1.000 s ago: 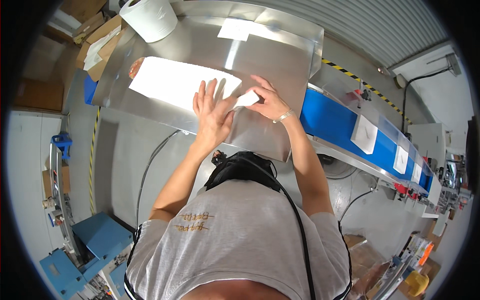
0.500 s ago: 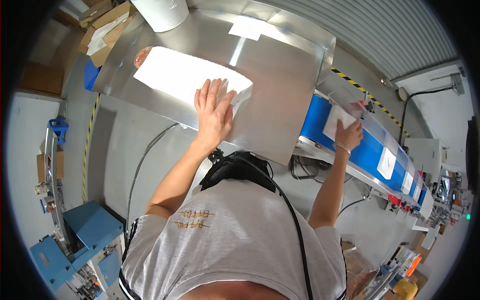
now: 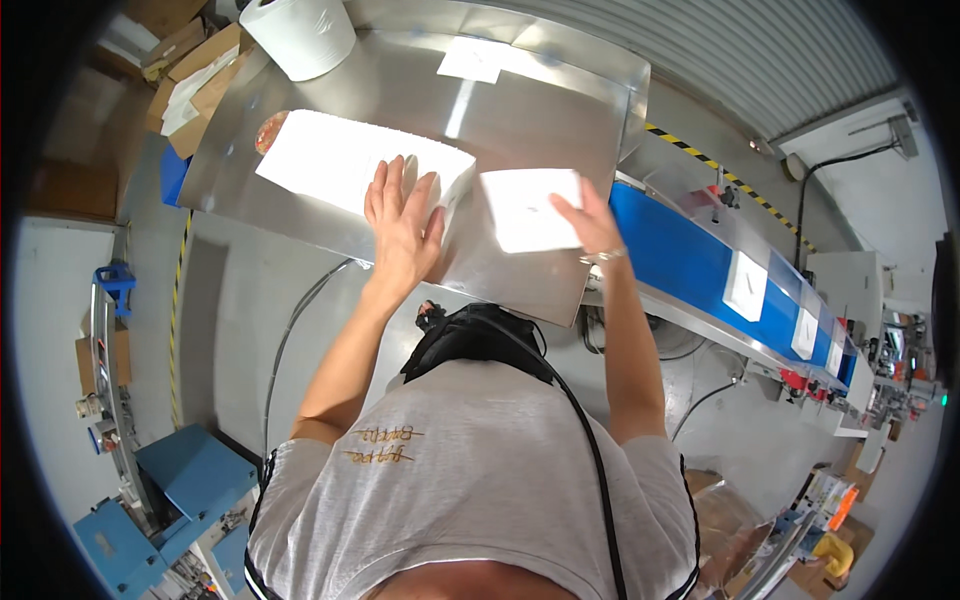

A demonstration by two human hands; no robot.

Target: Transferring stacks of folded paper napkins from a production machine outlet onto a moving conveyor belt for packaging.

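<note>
A long row of white flat packets [image 3: 335, 155] stands packed together on the steel table [image 3: 560, 120]. My left hand [image 3: 403, 225] rests on the right end of this row, fingers stretched and apart. A single white square packet [image 3: 522, 208] with a small dark mark is in my right hand [image 3: 597, 225], its thumb on the top face. This packet is above the table's right part, apart from the row. At the row's far left end, a reddish speckled round object [image 3: 270, 132] touches it; its kind I cannot make out.
On my right runs a blue conveyor belt [image 3: 665, 250] with several white packets [image 3: 745, 287] on it, under a clear guard. A large white roll [image 3: 305, 40] and a white sheet [image 3: 470, 60] are at the table's back. Cardboard boxes [image 3: 205, 85] stand at the far left.
My right hand has moved left from the belt to over the table, carrying the white packet. The packets on the belt appear shifted; my left hand stays at the row's end.
</note>
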